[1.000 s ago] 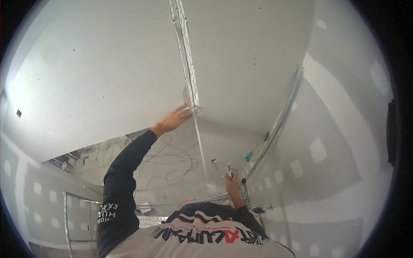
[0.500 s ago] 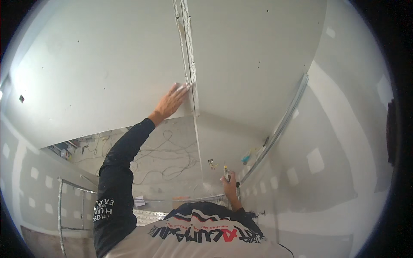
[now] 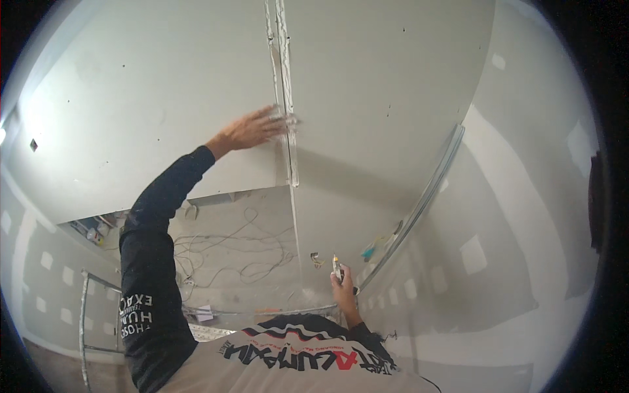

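Note:
My left hand [image 3: 249,131] reaches up to a seam [image 3: 285,78] between two large pale boards, its fingers stretched out and spread. The fingertips are smeared by motion over the seam, with a greyish-white blur around them. White, uneven edges run along both sides of the seam's dark gap. Lower and to the right, my right hand [image 3: 343,291] is closed round a small pale tool [image 3: 337,268] with a yellow end that points up; its exact kind is hard to make out. The left board [image 3: 190,124] ends at a straight lower edge, while the right board [image 3: 367,137] continues farther down.
A long metal channel [image 3: 426,193] runs along the right wall [image 3: 491,249], which has pale filler patches. Loose cables [image 3: 229,255] lie on the floor beyond the left board. A metal frame [image 3: 84,327] stands at lower left. Wires [image 3: 316,260] stick out near my right hand.
My left hand has shifted up and left, its fingers now stretched across the seam. The right hand still holds the tool, and the whole view has shifted slightly.

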The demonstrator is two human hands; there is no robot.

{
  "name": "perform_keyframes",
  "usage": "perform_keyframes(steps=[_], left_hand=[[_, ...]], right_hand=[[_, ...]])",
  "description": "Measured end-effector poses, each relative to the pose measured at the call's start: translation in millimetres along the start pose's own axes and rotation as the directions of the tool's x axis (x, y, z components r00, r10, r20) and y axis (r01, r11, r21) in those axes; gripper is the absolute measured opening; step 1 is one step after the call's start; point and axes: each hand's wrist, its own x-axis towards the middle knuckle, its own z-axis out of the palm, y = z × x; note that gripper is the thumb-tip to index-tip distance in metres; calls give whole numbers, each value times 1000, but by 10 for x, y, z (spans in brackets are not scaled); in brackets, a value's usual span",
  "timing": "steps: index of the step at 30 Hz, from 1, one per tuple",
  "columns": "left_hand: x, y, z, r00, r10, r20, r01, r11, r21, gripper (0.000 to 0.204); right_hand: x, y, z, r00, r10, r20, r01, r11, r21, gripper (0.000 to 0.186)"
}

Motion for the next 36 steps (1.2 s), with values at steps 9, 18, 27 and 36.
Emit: perform_keyframes(steps=[9, 18, 27, 36], left_hand=[[-148, -971, -367, 836, -542, -83, 522, 832, -188, 74], [-554, -1353, -400, 764, -611, -208, 558, 787, -264, 69], [-8, -1989, -536, 749, -589, -302, 587, 802, -108, 58], [14, -2675, -729, 626, -589, -512, 524, 803, -284, 53]], right_hand=[[866, -1109, 499, 952, -305, -40, 307, 949, 69, 40], [1945, -2316, 281, 691, -722, -28, 702, 680, -214, 42], [2731, -4224, 217, 537, -843, 25, 825, 519, -222, 43], [3004, -4991, 23, 411, -897, 160, 899, 370, -235, 34]])
